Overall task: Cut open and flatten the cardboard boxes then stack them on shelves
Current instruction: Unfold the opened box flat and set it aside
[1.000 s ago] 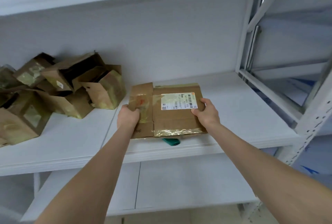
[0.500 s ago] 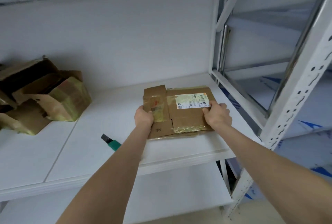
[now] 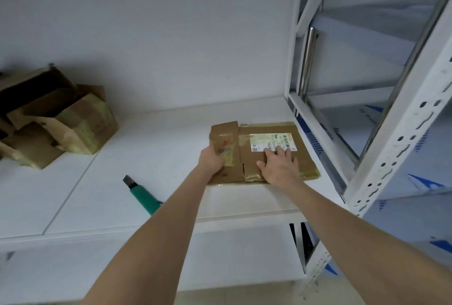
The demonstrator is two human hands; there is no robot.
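Brown flattened box (image 3: 252, 158) now lies at the shelf's (image 3: 171, 146) right end. The right hand (image 3: 278, 166) has left its edge and presses down, grip spread. The left hand (image 3: 212, 161) pinches the left flap. Placing looks nearly done.

The white shelf (image 3: 151, 158) carries a flattened cardboard box (image 3: 247, 155) at its right end, a green utility knife (image 3: 143, 196) near the front edge, and a heap of open boxes (image 3: 56, 119) at the left.

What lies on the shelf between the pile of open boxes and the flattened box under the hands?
In the head view, only a green knife lies there, nearer the front edge; the rest is bare white shelf.
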